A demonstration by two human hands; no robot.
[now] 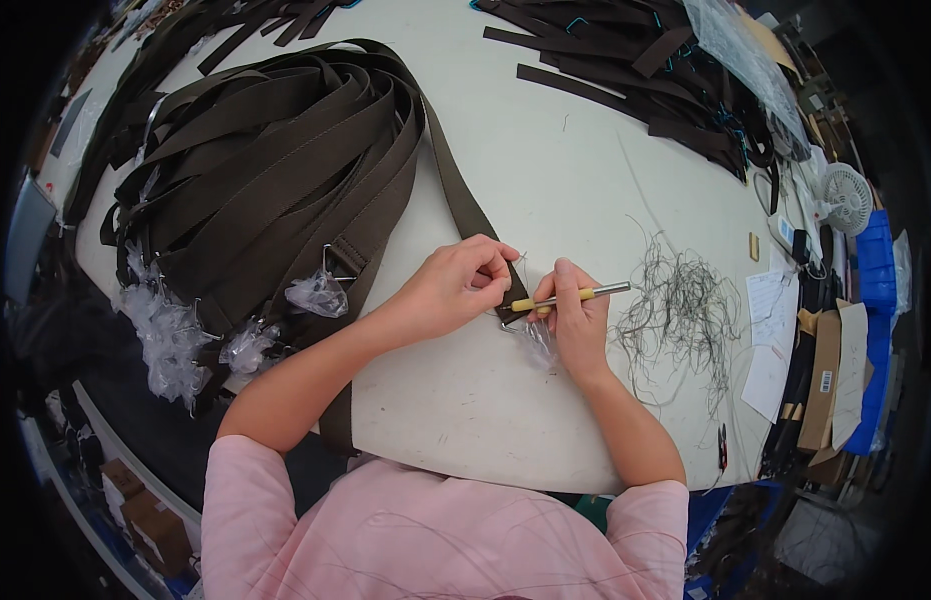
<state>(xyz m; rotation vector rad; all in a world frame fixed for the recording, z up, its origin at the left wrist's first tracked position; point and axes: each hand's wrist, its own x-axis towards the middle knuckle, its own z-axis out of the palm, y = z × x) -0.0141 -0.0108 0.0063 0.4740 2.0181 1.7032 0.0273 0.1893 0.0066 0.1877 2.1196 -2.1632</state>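
Observation:
My left hand (463, 282) is closed in a pinch over the end of a dark brown webbing strap (455, 190); a fine thread shows by its fingertips, but what they grip is too small to make out. My right hand (577, 318) is closed around a slim pen-shaped tool (607, 290) with yellow and silver metal parts. One end of the tool reaches across the strap toward my left fingers, while the silver end points right. Below the hands, a metal ring at the strap's end carries clear plastic wrap (537, 345).
A big heap of looped brown straps (275, 170) with plastic-wrapped metal hardware (165, 340) lies left. Loose cut threads (680, 315) are piled right. More short straps (635, 70) lie at the far right. Papers (770, 330), a white fan (845, 198) and blue bins (875, 260) line the right edge.

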